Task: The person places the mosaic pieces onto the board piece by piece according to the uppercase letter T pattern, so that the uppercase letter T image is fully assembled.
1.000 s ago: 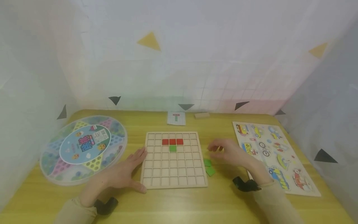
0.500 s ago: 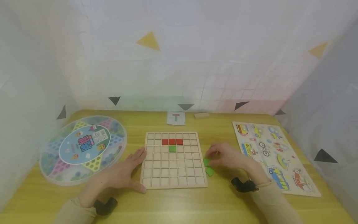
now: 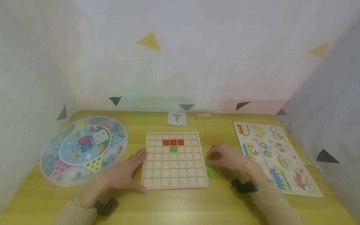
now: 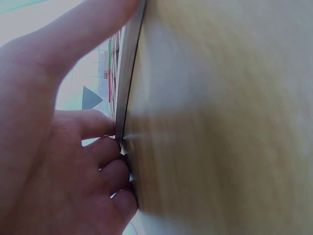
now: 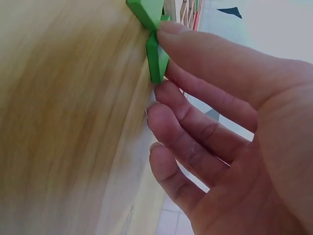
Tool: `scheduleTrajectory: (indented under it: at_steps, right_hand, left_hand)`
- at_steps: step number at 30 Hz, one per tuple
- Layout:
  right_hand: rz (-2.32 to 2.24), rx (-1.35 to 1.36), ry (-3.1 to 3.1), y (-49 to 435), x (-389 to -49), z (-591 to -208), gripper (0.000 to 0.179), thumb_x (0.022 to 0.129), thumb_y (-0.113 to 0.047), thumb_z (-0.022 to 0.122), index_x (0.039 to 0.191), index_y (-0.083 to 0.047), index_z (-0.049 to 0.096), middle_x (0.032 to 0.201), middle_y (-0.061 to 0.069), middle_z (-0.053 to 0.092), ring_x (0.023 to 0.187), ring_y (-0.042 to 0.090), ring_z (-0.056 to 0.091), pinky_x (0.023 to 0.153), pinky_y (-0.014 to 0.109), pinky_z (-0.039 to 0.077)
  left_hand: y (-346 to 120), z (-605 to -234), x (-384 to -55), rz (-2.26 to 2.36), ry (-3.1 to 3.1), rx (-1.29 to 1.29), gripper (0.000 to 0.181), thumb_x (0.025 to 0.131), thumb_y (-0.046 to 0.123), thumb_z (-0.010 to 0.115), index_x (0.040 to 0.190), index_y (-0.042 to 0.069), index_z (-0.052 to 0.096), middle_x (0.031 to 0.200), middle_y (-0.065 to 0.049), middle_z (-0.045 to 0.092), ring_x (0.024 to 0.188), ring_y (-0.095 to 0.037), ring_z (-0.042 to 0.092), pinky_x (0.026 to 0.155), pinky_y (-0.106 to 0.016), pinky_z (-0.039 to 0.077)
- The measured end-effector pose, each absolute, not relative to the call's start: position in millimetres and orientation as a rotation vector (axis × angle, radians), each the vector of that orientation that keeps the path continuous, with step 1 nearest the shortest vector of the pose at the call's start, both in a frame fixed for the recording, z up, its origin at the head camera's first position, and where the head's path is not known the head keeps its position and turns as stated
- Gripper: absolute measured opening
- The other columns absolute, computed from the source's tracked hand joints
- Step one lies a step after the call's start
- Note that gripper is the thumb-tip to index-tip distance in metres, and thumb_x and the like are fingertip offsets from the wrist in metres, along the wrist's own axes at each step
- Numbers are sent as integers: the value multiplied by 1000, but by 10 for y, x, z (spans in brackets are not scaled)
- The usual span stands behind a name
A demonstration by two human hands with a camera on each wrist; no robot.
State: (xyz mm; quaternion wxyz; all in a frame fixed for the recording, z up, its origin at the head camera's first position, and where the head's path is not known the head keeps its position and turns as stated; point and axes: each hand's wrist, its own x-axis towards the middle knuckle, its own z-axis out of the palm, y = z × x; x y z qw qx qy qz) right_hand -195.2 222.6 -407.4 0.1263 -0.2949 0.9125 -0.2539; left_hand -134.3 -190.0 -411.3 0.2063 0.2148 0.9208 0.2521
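A wooden grid board (image 3: pixel 166 164) lies mid-table, with a row of three red tiles (image 3: pixel 173 142) and one green tile (image 3: pixel 173 149) below their middle. Spread along the board's left edge, my left hand (image 3: pixel 123 172) touches it with fingertips and thumb; the left wrist view shows the fingertips against the board's side (image 4: pixel 128 63). Just right of the board, my right hand (image 3: pixel 226 157) pinches a green square tile (image 5: pixel 156 56) between thumb and index finger, the other fingers loosely bent. Another green tile (image 3: pixel 211 172) lies flat beside it on the table.
Behind the board lies a paper card (image 3: pixel 177 118) with a red and green T pattern, next to a small wooden block (image 3: pixel 203 116). A round Chinese checkers set (image 3: pixel 84 150) sits at the left. On the right is a vehicle picture puzzle board (image 3: pixel 277 156).
My right hand has moved slightly left and down onto the green tiles, and its fingers have closed on one. The left hand and the board have stayed put.
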Motion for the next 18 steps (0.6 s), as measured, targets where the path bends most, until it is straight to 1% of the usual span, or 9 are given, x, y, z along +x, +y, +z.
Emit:
scheduleTrajectory:
  at_steps: [7,11,18]
  right_hand:
    - [-707,-881,2678,2246,-1958,-4074,14,85,-22,79,98,-17,75,93,-10,63,83,8,58,75,25,53]
    - [-664,-856,2709,2241,-1949,-4055,17,84,-18,79,101,-16,76,95,-8,64,84,9,57,76,26,52]
    - [-610,-868,2774,2241,-1949,-4050,24,81,-8,77,105,-10,77,93,-4,63,79,10,55,71,26,50]
  left_hand:
    - [-1897,-4103,-1339,701,2567,596,128,68,67,80,161,9,13,169,-12,-2,151,-48,8,121,-61,17]
    - [-1891,-4087,-1336,701,2565,589,129,67,67,80,161,9,13,169,-11,-2,151,-47,8,121,-61,16]
    - [-1889,-4070,-1332,701,2565,595,128,68,66,80,161,9,13,168,-12,-2,150,-48,8,121,-62,16]
